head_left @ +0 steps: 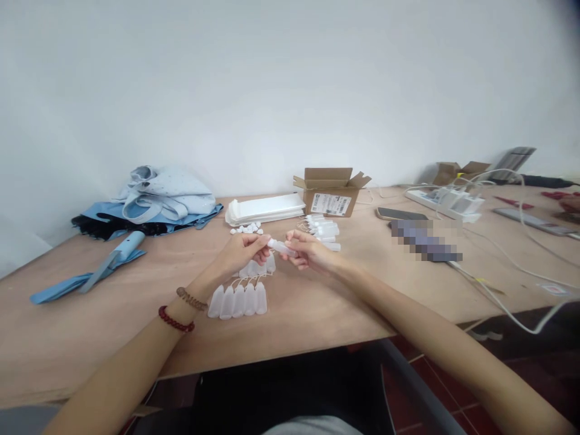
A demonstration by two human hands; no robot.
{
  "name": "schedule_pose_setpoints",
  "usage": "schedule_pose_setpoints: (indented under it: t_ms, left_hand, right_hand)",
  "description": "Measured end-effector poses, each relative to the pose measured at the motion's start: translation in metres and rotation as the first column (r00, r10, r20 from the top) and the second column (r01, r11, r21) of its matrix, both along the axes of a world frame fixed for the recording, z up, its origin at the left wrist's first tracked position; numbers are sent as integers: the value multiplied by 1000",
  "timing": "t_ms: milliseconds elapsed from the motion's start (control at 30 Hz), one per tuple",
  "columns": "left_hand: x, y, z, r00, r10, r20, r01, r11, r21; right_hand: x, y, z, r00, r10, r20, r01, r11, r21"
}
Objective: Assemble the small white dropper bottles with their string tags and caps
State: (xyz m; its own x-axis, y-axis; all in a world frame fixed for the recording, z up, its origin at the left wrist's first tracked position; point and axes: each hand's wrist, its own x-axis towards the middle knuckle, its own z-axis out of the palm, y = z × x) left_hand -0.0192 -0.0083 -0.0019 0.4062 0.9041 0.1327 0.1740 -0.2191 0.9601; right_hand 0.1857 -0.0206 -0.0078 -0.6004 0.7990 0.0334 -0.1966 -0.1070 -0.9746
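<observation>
While both hands are busy up in the middle of the table, one small translucent bottle (284,248) sits between them, held just above the wood. Left hand (244,252) has thumb and fingers pinching its white end, right hand (312,251) has its fingers pinched around the body. Right below there's a neat row of bottles (238,300) lying on the tabletop (317,320), with more partly hidden behind the left hand. Just past the hands you've got a little heap of white caps (247,229), more bottles beside an open cardboard box (328,200), and a flat white stack (267,208). Table's plain pinkish-brown wood, pushed against a bare pale wall (272,90). Off left: a crumpled pale-blue bag (170,196). Off right: a dark phone (401,214), a white power strip (446,202) and loose cables. Floor's red tile (430,380), down past the edge.
</observation>
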Motion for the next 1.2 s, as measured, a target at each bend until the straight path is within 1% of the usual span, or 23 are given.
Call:
schedule_pose_setpoints:
  t_ms: [133,233,300,467,533,600,633,667,700,767,800,833,900,933,967,1000,1033,1133,1167,1200]
  left_hand:
    - [0,-3,1,983,-56,-175,82,986,144]
    - [4,-9,5,974,-47,-223,100,967,232]
    - [6,-11,7,976,-40,-214,92,968,235]
    - [9,-12,5,970,-41,-241,83,983,167]
    - [9,-12,5,967,-50,-249,89,985,150]
    - [9,-13,5,970,-43,-239,77,988,135]
    - [9,-13,5,972,-36,-231,67,989,129]
    - [9,-13,4,975,-26,-222,54,991,123]
    - [9,-13,4,977,-16,-212,42,992,120]
    - [8,-11,2,982,-2,-190,27,992,127]
    - [8,-10,1,984,1,-179,24,990,135]
    - [7,-10,0,986,1,-168,23,989,144]
    - [7,-10,0,988,-12,-154,35,987,154]
    - [7,-10,1,989,-19,-149,42,987,154]
    - [8,-11,2,989,-27,-143,49,987,152]
    - [8,-11,2,990,-38,-137,59,987,150]
    - [8,-12,3,990,-50,-131,69,987,147]
    - [7,-13,4,991,-80,-106,94,986,135]
    - [7,-12,4,992,-86,-97,98,986,132]
    - [7,-12,4,992,-89,-93,100,987,126]
  right_hand:
    - [2,2,-3,999,-13,32,12,1000,9]
    - [4,5,-7,998,-44,48,43,999,6]
    - [4,6,-8,996,-61,59,61,998,3]
    - [2,6,-7,995,-47,91,46,999,16]
    - [1,4,-7,992,-37,117,31,998,51]
    - [1,2,-8,984,-57,168,33,989,147]
    - [0,1,-8,974,-100,205,49,970,238]
    - [1,1,-9,955,-165,245,70,933,353]
    - [1,0,-10,929,-245,277,88,874,478]
    - [0,-1,-12,863,-407,299,100,718,689]
    - [0,0,-13,834,-466,297,94,649,755]
    - [0,0,-14,811,-505,295,82,597,798]
    - [0,1,-15,776,-557,297,52,526,849]
    - [1,1,-16,761,-574,301,38,503,863]
    - [1,2,-16,751,-584,308,28,495,869]
    - [1,2,-16,747,-583,319,22,502,864]
    - [1,2,-16,749,-574,332,25,525,851]
    - [1,3,-17,773,-513,374,41,629,776]
    - [1,3,-17,779,-498,381,45,651,758]
    - [1,4,-17,780,-494,384,48,659,750]
